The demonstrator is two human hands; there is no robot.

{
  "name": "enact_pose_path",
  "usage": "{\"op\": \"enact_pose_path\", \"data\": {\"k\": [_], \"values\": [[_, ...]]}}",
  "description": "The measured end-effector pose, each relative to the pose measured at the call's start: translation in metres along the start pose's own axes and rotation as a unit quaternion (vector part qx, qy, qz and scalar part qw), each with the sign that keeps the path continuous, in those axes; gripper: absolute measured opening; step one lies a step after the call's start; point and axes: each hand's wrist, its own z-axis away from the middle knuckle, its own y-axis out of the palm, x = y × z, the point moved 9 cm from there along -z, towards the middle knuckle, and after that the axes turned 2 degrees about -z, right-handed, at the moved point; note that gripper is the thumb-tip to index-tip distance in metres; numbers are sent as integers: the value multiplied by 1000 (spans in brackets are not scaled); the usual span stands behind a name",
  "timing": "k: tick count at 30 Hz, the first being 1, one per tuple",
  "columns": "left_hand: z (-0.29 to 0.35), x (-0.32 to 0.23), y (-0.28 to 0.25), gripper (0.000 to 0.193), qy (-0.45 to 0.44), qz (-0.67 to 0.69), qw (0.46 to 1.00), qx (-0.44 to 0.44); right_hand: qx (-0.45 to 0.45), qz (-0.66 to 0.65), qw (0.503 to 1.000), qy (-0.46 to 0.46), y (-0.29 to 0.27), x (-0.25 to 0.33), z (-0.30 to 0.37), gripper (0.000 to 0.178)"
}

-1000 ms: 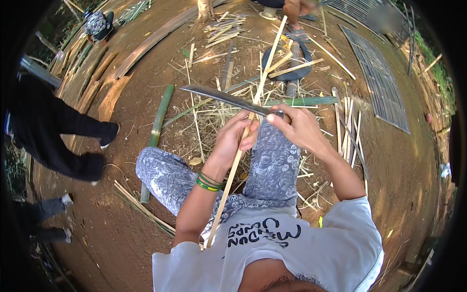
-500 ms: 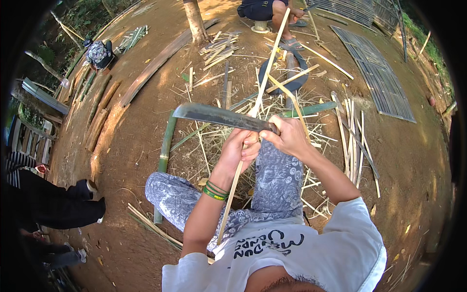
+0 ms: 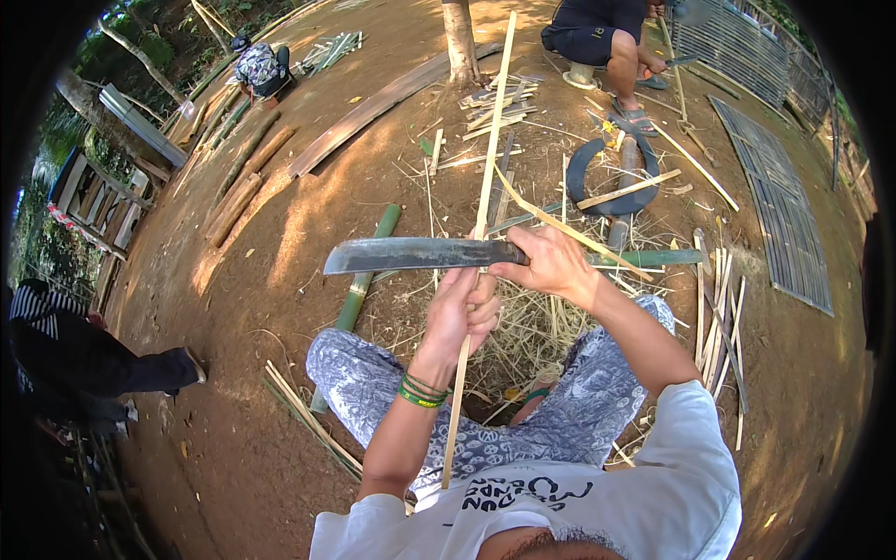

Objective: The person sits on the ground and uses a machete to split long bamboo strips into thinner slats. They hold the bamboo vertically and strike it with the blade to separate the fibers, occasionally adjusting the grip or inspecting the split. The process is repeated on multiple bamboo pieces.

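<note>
My right hand [image 3: 551, 266] grips the handle of a machete [image 3: 411, 254], its broad dark blade pointing left and lying across a long pale bamboo strip [image 3: 492, 159]. Closed round that strip just below the blade is my left hand [image 3: 464, 308], with green bands on its wrist. The strip runs from near my shirt up past the blade toward the tree. A thin peeled sliver [image 3: 560, 224] splits off it above the blade and curves down to the right, passing by my right hand. My fingers partly hide the strip where the blade meets it.
Shavings [image 3: 532, 345] cover the ground between my knees. Green bamboo poles [image 3: 369, 271] lie left and right. Split strips [image 3: 719, 327] are piled at right, beside a woven bamboo panel [image 3: 779, 205]. Another person [image 3: 607, 47] sits ahead holding a blade; others are at left.
The view has swung left, so the surroundings sit further right. The machete blade now lies more level, and the peeled sliver hangs further out to the right. Both hands keep their grips.
</note>
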Motion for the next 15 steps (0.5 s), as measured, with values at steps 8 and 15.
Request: {"op": "enact_pose_path", "data": {"k": [8,15], "values": [[6,-9,-18,23,10,3,999,-32,-32,22,998,-58,18,-4,-16,59],[7,-21,-25,17,38,-6,995,-90,-22,34,998,-42,32,-7,-23,61]]}}
